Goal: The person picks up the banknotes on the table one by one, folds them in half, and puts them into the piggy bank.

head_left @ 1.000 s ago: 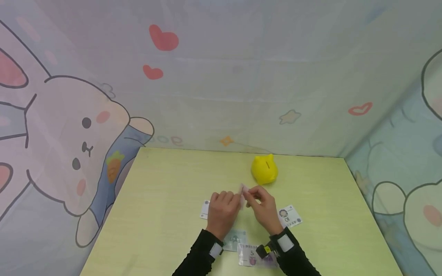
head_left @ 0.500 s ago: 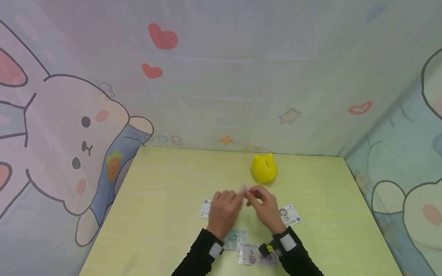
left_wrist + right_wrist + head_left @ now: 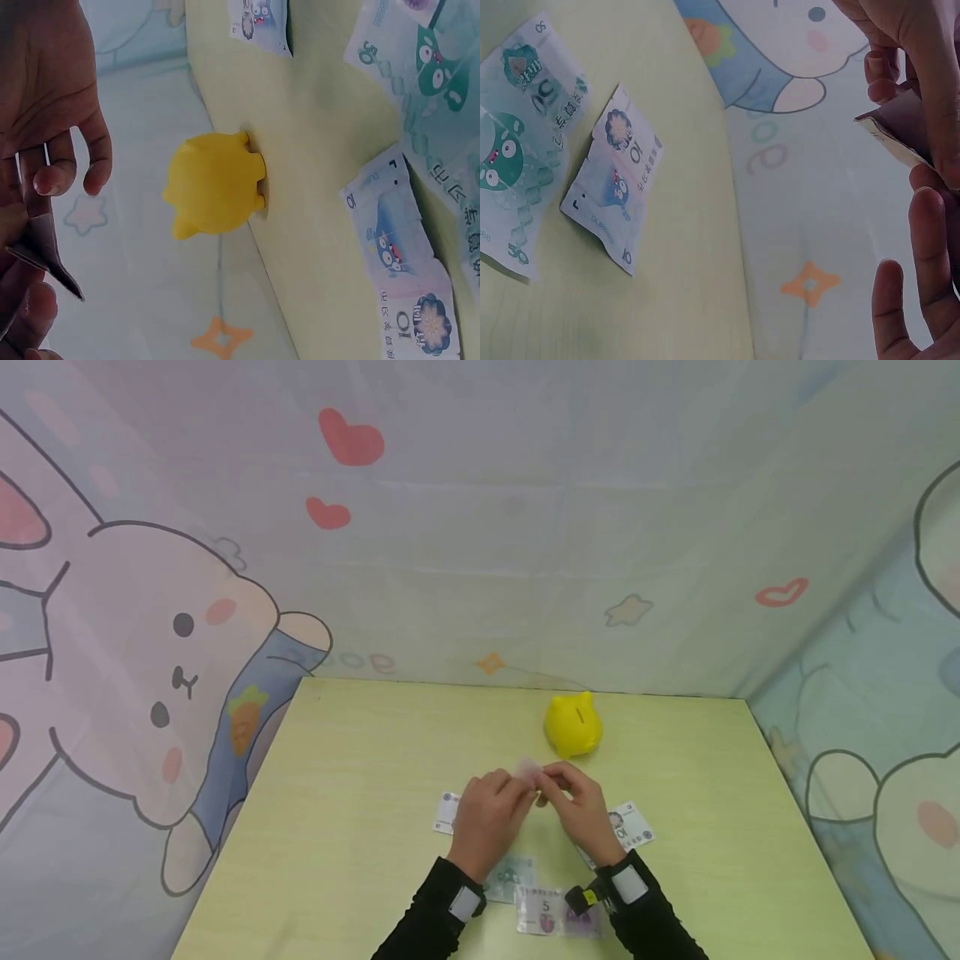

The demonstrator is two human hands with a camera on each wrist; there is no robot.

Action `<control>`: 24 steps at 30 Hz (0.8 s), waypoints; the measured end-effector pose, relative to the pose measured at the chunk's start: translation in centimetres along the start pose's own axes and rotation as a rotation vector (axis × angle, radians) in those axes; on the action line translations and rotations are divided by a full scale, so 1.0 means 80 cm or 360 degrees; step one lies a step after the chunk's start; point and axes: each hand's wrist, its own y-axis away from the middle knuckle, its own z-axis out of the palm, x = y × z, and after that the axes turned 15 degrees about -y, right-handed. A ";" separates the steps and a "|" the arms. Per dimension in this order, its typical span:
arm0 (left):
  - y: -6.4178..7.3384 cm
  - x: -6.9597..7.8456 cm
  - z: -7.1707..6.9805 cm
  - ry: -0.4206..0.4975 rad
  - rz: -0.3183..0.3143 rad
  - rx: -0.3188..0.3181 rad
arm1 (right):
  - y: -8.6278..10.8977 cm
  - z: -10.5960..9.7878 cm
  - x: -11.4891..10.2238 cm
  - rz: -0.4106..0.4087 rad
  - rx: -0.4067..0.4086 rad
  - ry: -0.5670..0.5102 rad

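Note:
Both hands meet over the middle of the table, raised in front of a yellow piggy bank (image 3: 573,725). Between them they pinch a small folded pinkish play banknote (image 3: 528,770). Its folded edge (image 3: 900,129) shows in the right wrist view, and its dark creased flap (image 3: 46,259) in the left wrist view. My left hand (image 3: 486,822) grips the note from the left, fingers curled; my right hand (image 3: 583,814) pinches it from the right with thumb and forefinger. The fingers hide much of the note's face.
Flat on the table (image 3: 360,760) lie a green 50 note (image 3: 512,875), a purple 5 note (image 3: 546,912), a 10 note (image 3: 633,823) at the right and a partly covered note (image 3: 446,812) at the left. A printed cloth (image 3: 480,568) hangs behind.
The left fingers have shifted slightly right, closer to the right fingertips. The held note's visible part has changed from a narrow upright strip to a wider, tilted flap. The piggy bank stays put.

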 end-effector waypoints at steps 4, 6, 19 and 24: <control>0.002 0.001 0.001 0.0076 -0.0042 -0.0003 | 0.000 -0.002 0.000 -0.0002 0.0015 -0.0018; 0.003 0.001 0.000 0.0128 -0.0072 0.0011 | 0.000 -0.002 0.000 -0.0005 0.0013 -0.0039; -0.006 -0.009 -0.008 0.0663 -0.0518 -0.0031 | 0.001 -0.002 -0.010 -0.0004 -0.0005 -0.0112; -0.011 -0.010 -0.007 0.0886 -0.0623 -0.0141 | 0.001 0.000 -0.013 -0.0087 -0.0038 -0.0073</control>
